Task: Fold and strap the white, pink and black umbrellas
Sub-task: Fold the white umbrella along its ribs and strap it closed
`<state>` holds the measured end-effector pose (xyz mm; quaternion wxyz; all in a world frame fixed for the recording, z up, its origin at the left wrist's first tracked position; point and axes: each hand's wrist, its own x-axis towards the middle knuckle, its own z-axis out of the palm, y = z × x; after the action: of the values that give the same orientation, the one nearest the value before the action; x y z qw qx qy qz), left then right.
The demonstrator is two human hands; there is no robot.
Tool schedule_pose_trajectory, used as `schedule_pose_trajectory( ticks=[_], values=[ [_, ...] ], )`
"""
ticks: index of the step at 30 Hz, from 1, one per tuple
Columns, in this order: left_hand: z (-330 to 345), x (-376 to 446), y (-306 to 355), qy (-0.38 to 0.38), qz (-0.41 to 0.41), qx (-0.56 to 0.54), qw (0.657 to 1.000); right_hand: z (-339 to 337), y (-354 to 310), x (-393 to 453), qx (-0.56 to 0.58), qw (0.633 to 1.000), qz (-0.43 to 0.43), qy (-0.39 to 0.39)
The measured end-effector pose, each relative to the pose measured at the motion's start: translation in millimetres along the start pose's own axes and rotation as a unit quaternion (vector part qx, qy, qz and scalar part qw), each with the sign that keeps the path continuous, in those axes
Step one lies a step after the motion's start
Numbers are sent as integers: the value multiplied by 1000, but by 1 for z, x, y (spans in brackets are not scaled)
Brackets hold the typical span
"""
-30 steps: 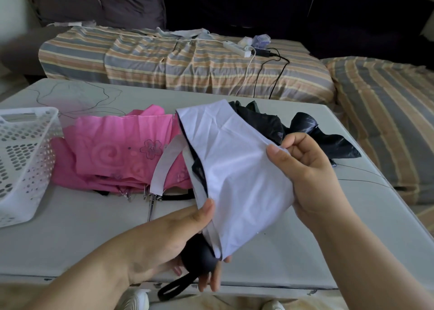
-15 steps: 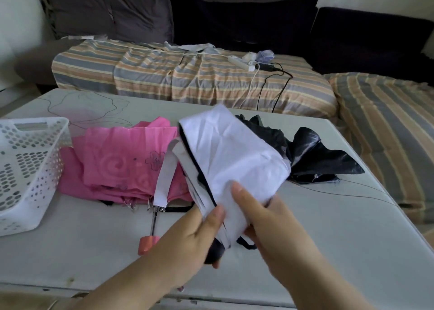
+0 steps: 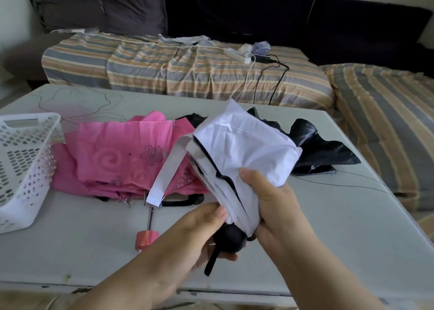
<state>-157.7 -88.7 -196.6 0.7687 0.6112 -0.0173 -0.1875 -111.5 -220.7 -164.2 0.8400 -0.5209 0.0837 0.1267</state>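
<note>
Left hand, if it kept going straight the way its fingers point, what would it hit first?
The left hand points up and right, and it already grips the white umbrella at its black handle. Straight on it would meet the right hand wrapped round the canopy, though depth is unclear.

Both hands hold the white umbrella [image 3: 244, 149] above the table [image 3: 305, 239]: the left hand [image 3: 199, 229] cups its black handle [image 3: 231, 238], the right hand [image 3: 274, 201] wraps the gathered canopy. Its strap [image 3: 166, 175] hangs loose, apparently unfastened. The pink umbrella [image 3: 122, 159] and black umbrella [image 3: 321, 149] lie behind.
</note>
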Motion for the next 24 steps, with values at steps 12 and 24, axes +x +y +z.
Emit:
schedule_pose_trajectory(
  ticks=[12,24],
  values=[
    [6,0,-1,6,22,-55,998,-6,-2,-5,-87,992,-66,-61],
    [22,-3,-18,57,47,26,997,-16,-5,11,-53,990,-124,29]
  ],
)
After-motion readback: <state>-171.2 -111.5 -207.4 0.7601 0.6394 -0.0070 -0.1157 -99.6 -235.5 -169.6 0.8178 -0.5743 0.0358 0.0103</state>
